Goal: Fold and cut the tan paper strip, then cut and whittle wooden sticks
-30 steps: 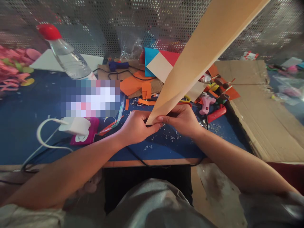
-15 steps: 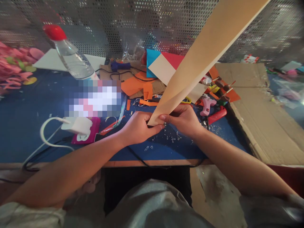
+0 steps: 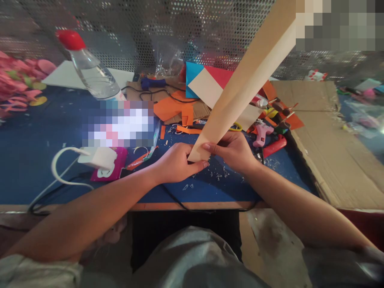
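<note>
A long strip of tan paper (image 3: 240,86) slants from the table's middle up to the top right, with a lengthwise bend along it. My left hand (image 3: 177,163) pinches its lower left corner, thumb along the bottom edge. On the other side my right hand (image 3: 235,150) grips the same end, thumb on the front face and fingers behind, partly hidden. Just past the strip lie orange paper scraps (image 3: 171,107) and a blue, white and red stack of paper (image 3: 204,86). A pink glue gun (image 3: 263,134) lies to the right of my right hand.
A red-capped bottle (image 3: 94,76) leans at the left. Nearer stands a magenta power strip (image 3: 122,158) with a white charger (image 3: 97,160). Flattened cardboard (image 3: 339,148) covers the right side. A perforated metal panel (image 3: 144,36) rises behind. A cable hangs over the table's front edge.
The paper strip has turned slightly, and its bend opens to show more of the lighter right-hand face. Both hands keep their hold in nearly the same place.
</note>
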Demonstrator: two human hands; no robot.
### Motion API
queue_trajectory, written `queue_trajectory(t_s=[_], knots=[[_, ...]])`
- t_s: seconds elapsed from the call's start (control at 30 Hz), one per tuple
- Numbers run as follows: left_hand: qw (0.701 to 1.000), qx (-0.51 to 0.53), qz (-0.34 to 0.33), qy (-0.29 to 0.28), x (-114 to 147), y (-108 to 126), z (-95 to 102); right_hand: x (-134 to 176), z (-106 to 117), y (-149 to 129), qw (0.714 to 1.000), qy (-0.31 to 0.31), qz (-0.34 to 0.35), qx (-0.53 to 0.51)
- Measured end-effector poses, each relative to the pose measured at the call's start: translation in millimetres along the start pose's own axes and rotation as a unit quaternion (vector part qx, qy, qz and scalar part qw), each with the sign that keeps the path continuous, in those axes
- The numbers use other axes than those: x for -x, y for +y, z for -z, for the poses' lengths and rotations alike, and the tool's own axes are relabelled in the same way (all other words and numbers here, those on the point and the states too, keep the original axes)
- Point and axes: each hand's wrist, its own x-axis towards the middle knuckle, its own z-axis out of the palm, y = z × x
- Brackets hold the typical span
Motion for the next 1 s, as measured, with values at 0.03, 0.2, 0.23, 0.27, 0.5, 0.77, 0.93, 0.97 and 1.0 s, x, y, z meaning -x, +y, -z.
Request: queue_trajectory(t_s=[0.03,0.2,0.23,0.27,0.5,0.77,0.93,0.97,1.0], knots=[[1.000,0.005,-0.002,-0.004,0.1,-0.2,-0.1,0.3,-0.1,-0.3,1.000,0.001,0.001,0.002],[0.997,0.074,0.001,-0.024,-0.7,-1.8,-1.6,2.3,-1.1,-0.1,1.000,-0.024,-0.004,0.001],[0.996,0.085,0.002,-0.027,-1.0,-1.9,-1.9,2.7,-1.4,0.1,0.999,-0.037,-0.007,-0.005],[0.995,0.092,0.003,-0.030,-1.1,-1.8,-2.3,3.1,-1.7,0.2,0.999,-0.047,-0.009,-0.012],[0.993,0.108,-0.014,-0.048,-1.5,-0.3,-2.2,4.1,-3.0,-1.8,0.997,-0.066,-0.025,-0.028],[0.987,0.136,0.014,-0.084,-2.9,-2.8,-0.8,4.4,-3.4,-4.0,0.996,-0.086,-0.016,-0.026],[0.985,0.137,0.018,-0.105,-3.6,-4.7,0.7,3.7,-1.1,-3.5,0.997,-0.075,-0.009,0.019],[0.985,0.135,0.016,-0.107,-3.7,-4.8,0.8,3.6,-0.8,-3.3,0.997,-0.075,-0.007,0.021],[0.985,0.131,0.013,-0.107,-3.7,-4.7,0.8,3.6,-0.8,-3.2,0.997,-0.076,-0.006,0.020]])
